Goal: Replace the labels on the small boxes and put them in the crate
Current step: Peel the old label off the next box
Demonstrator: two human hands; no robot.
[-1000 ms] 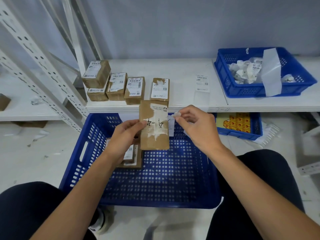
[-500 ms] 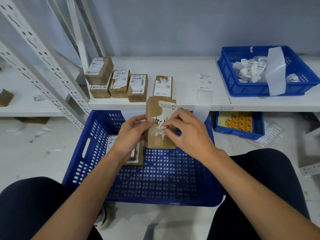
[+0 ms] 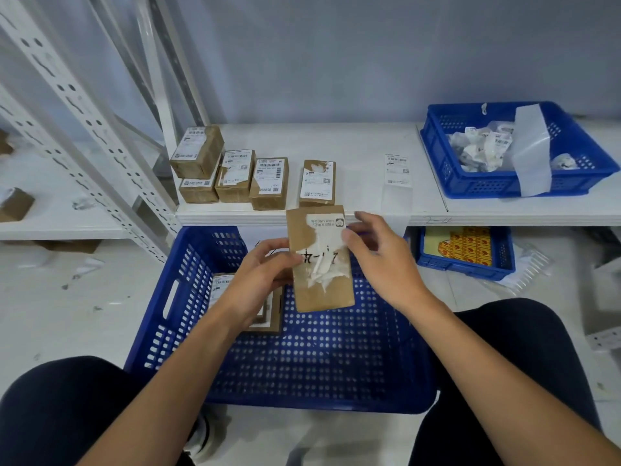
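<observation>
My left hand [image 3: 258, 277] grips small brown cardboard box [image 3: 322, 292]; right hand [image 3: 383, 260] at half-torn white label [image 3: 324, 265], pinch unclear; five shelf boxes [image 3: 268, 183] remain.

The right hand [image 3: 383, 260] moved from the middle of the torn label [image 3: 327, 230] up to the small box's [image 3: 322, 297] upper right edge, thumb on the label there. A curl of peeled paper [image 3: 321, 265] was left standing beside the left hand's [image 3: 258, 284] fingertips.

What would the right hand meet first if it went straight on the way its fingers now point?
The right hand points left at the small box gripped by the left hand; it would first meet the box's torn label, which its thumb may be touching; depth is unclear.
</observation>
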